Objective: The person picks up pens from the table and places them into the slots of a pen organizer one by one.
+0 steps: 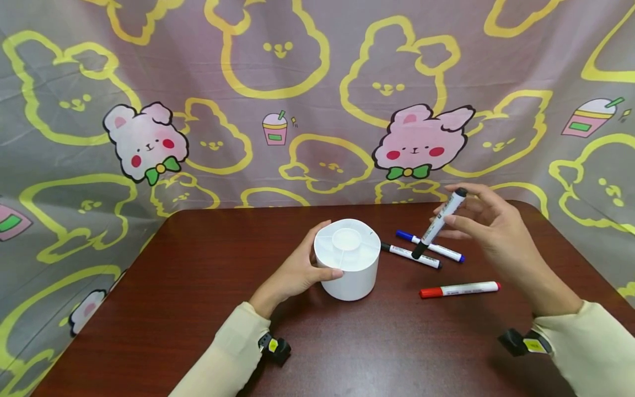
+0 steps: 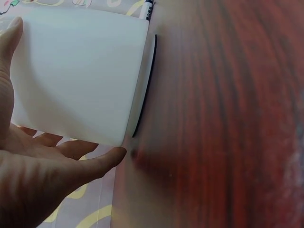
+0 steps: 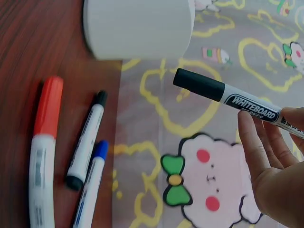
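My left hand [image 1: 292,270] grips a white round divided organizer [image 1: 349,284], its thumb on the near side by the rim and its fingers round the left. The organizer stands upright, with a round well in the middle of its top. To its right, my right hand [image 1: 503,242] pinches a black whiteboard marker [image 1: 439,223] above the table. That marker slants, with its black cap [image 3: 198,85] at the lower end, pointing toward the organizer. Beneath it on the table lie another black marker [image 1: 414,256] and a blue marker [image 1: 446,252]. Nearer lies a red marker [image 1: 468,289].
A dark reddish-brown wooden table [image 1: 198,309] carries all these things. Behind and around it hangs a curtain [image 1: 327,55] printed with cartoon bears and rabbits. A small black device [image 1: 275,348] is strapped at the left wrist, another [image 1: 523,342] at the right.
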{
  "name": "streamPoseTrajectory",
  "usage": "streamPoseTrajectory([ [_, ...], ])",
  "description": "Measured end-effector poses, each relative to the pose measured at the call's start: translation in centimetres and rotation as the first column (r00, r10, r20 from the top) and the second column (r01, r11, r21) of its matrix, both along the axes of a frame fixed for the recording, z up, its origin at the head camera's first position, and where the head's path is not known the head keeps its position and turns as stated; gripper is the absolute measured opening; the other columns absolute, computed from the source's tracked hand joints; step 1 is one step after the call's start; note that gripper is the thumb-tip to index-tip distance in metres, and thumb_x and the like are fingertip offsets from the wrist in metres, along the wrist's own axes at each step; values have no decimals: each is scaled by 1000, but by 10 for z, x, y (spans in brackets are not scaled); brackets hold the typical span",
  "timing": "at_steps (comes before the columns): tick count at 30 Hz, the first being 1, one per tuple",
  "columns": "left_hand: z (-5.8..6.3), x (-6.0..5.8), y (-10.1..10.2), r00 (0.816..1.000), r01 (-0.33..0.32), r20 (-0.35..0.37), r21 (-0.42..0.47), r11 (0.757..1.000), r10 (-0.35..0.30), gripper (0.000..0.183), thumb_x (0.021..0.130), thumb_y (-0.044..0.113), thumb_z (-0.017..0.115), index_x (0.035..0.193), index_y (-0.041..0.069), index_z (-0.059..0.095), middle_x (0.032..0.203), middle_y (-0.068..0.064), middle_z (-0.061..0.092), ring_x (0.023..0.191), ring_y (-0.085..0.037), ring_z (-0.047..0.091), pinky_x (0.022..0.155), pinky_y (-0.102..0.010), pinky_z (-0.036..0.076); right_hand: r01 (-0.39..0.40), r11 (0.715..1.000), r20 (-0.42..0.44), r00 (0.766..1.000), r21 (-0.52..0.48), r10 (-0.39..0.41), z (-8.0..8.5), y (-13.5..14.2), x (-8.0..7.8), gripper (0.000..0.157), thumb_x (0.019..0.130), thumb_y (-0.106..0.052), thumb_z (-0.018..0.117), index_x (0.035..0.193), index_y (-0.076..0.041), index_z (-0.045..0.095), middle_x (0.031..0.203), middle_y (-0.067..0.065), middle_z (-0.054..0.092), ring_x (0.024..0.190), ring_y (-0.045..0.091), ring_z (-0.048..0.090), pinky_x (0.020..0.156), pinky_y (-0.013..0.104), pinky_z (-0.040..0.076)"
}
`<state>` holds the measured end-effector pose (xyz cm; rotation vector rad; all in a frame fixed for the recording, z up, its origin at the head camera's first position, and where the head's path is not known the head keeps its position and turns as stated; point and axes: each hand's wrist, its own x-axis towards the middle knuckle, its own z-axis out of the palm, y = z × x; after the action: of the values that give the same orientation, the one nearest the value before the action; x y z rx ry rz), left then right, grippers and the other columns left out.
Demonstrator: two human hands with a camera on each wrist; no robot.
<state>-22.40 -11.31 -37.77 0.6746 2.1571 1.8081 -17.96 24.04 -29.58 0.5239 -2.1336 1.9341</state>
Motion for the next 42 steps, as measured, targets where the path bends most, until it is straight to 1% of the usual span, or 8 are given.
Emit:
streamPoseTrajectory([
  [5,-1,0,0,1000,-6,0,-5,1000,6,110,82,7,87,167,15,18,159,-11,44,140,-27,49,116,-42,40,-74,995,-47,996,-64,71,4,-16,1,48,99,7,65,144,-5,53,109,8,74,96,16,78,75,35,65],
  [8,-1,0,0,1000,-6,1,-7,1000,6,109,82,8,87,166,18,19,159,-11,44,140,-27,49,117,-42,39,-107,988,-67,993,-114,100,6,-24,2,47,99,9,63,142,-6,53,108,9,74,97,18,79,76,37,65],
  [12,-1,0,0,1000,-10,-4,-11,1000,10,109,81,9,88,166,20,21,159,-10,45,141,-27,49,118,-44,38,-121,979,-72,991,-165,110,7,-32,2,44,99,10,62,138,-6,53,108,9,76,96,20,79,77,37,65],
  [19,-1,-1,1,1000,-15,-10,-19,1000,14,109,81,8,87,166,19,20,159,-9,45,140,-26,49,117,-43,39,-140,965,-65,990,-220,129,4,-43,1,37,99,11,61,131,-5,52,107,10,76,95,22,79,79,40,64],
  [26,-1,0,1,1000,-15,-2,-18,1000,15,108,82,6,87,166,23,21,158,-9,45,139,-26,50,115,-40,41,-140,961,-38,990,-238,135,-2,-54,-2,32,101,7,60,130,-6,55,106,7,77,95,19,78,79,39,65],
  [30,-1,0,1,1000,-18,-9,-21,1000,18,108,82,7,87,166,21,20,158,-10,45,138,-26,51,113,-38,43,-142,961,-20,990,-238,141,-5,-59,-5,29,102,4,60,129,-5,55,105,6,76,94,18,77,79,42,65],
  [35,-2,0,1,1000,-19,-12,-20,1000,19,108,82,6,87,166,20,21,157,-9,46,137,-25,51,112,-36,43,-144,962,32,987,-230,156,-11,-65,-6,23,104,-2,61,127,-7,58,105,5,73,93,19,76,79,45,64],
  [42,-3,-1,1,1000,-12,-17,-10,1000,12,109,82,7,87,166,18,20,157,-10,46,137,-25,50,113,-35,42,-121,974,74,988,-189,137,-18,-73,-5,13,104,-6,63,117,-9,64,105,3,69,90,15,74,80,41,64],
])
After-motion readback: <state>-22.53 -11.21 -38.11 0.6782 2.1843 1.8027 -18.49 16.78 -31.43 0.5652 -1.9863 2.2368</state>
